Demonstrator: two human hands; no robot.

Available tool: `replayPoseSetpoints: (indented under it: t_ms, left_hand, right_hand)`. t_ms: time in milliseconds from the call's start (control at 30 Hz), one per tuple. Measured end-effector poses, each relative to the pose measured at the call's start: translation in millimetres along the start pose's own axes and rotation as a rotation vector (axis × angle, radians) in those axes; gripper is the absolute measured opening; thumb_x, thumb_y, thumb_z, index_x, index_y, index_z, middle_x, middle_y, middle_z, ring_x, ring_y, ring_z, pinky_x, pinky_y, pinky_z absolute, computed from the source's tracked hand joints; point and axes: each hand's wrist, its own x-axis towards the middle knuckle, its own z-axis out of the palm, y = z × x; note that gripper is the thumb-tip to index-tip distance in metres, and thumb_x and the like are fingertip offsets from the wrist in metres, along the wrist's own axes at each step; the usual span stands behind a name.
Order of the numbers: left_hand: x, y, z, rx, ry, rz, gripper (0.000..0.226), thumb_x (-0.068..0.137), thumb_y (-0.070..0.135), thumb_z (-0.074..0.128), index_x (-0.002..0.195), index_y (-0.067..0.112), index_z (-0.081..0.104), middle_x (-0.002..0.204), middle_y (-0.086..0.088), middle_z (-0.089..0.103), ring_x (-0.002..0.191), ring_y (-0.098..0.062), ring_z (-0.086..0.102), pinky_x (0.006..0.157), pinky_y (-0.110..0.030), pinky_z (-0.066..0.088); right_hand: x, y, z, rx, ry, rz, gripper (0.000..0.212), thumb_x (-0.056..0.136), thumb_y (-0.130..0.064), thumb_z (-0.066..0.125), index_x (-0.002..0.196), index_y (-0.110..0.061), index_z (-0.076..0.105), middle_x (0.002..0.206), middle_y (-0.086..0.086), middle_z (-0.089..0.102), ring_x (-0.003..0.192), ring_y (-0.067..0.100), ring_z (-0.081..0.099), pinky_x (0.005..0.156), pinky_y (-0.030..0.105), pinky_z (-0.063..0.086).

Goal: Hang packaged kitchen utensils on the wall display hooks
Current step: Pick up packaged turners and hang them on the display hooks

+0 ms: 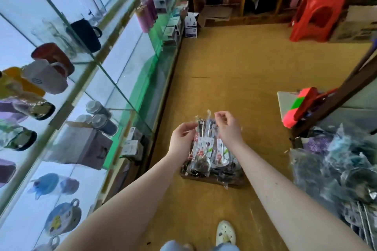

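A bunch of packaged kitchen utensils (202, 151), metal spoons or strainers in clear plastic sleeves with printed cards, is held low over the floor in front of me. My left hand (181, 138) grips the bunch along its left edge. My right hand (228, 128) pinches the top of one sleeve on the right side, fingers curled. Under the bunch, a low box (214, 178) on the floor holds more dark packets. No wall hooks are in view.
Lit glass shelves (85, 79) with mugs, bottles and boxes run along the left. On the right lies a heap of plastic-wrapped goods (334, 165) beside a slanted wooden post (346, 87). A red plastic stool (318, 12) stands at the back. My white shoe (225, 233) rests on the tan floor.
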Motion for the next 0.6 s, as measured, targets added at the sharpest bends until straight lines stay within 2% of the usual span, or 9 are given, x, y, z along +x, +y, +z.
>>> replayPoseSetpoints:
  t_ms: [167, 300, 333, 400, 500, 600]
  left_hand:
    - [51.7, 0.5, -17.9, -0.006, 0.029, -0.002, 0.013, 0.093, 0.013, 0.057, 0.098, 0.021, 0.067, 0.092, 0.015, 0.065, 0.09, 0.0, 0.058, 0.072, -0.014, 0.041]
    - [104.4, 2.0, -24.4, -0.002, -0.042, 0.004, 0.014, 0.093, 0.013, 0.056, 0.098, 0.021, 0.067, 0.092, 0.012, 0.065, 0.089, -0.003, 0.058, 0.07, -0.015, 0.042]
    - [118.6, 1.4, -24.7, 0.002, -0.071, 0.002, 0.015, 0.093, 0.013, 0.055, 0.099, 0.02, 0.067, 0.093, 0.011, 0.064, 0.088, -0.004, 0.058, 0.069, -0.015, 0.042]
    - [146.6, -1.0, -24.3, 0.023, -0.141, 0.007, 0.015, 0.094, 0.014, 0.054, 0.101, 0.018, 0.067, 0.096, 0.007, 0.065, 0.088, -0.006, 0.058, 0.067, -0.015, 0.042]
    - [190.1, -3.4, -23.2, 0.061, -0.259, 0.008, 0.014, 0.094, 0.012, 0.054, 0.102, 0.016, 0.065, 0.095, 0.002, 0.065, 0.074, -0.008, 0.055, 0.055, -0.01, 0.044]
    - [223.4, -4.9, -24.9, 0.072, -0.35, 0.01, 0.015, 0.095, 0.011, 0.053, 0.105, 0.017, 0.064, 0.095, 0.003, 0.064, 0.069, -0.01, 0.05, 0.05, -0.01, 0.041]
  right_hand:
    - [39.6, -6.4, 24.1, 0.005, -0.024, 0.026, 0.026, 0.1, -0.037, 0.04, 0.106, -0.017, 0.055, 0.077, -0.003, 0.055, 0.065, 0.015, 0.051, 0.067, 0.037, 0.046]
    - [71.6, -3.2, 41.6, 0.011, -0.001, 0.087, 0.033, 0.098, -0.041, 0.04, 0.116, -0.016, 0.053, 0.103, -0.005, 0.056, 0.089, 0.014, 0.055, 0.084, 0.037, 0.05]
    - [80.3, -2.4, 45.2, -0.001, 0.013, 0.101, 0.032, 0.099, -0.041, 0.04, 0.116, -0.018, 0.052, 0.105, -0.006, 0.056, 0.092, 0.013, 0.055, 0.084, 0.033, 0.049]
    - [97.2, -2.0, 50.4, -0.026, 0.061, 0.132, 0.028, 0.099, -0.039, 0.039, 0.114, -0.018, 0.052, 0.097, -0.008, 0.055, 0.081, 0.008, 0.053, 0.073, 0.025, 0.045]
    - [121.7, -4.6, 60.6, -0.061, 0.147, 0.199, 0.027, 0.1, -0.036, 0.04, 0.114, -0.016, 0.052, 0.084, -0.008, 0.053, 0.057, 0.006, 0.044, 0.054, 0.021, 0.038]
    - [138.8, -5.5, 71.8, -0.059, 0.199, 0.265, 0.027, 0.1, -0.035, 0.04, 0.113, -0.015, 0.052, 0.079, -0.008, 0.052, 0.049, 0.001, 0.046, 0.048, 0.018, 0.039]
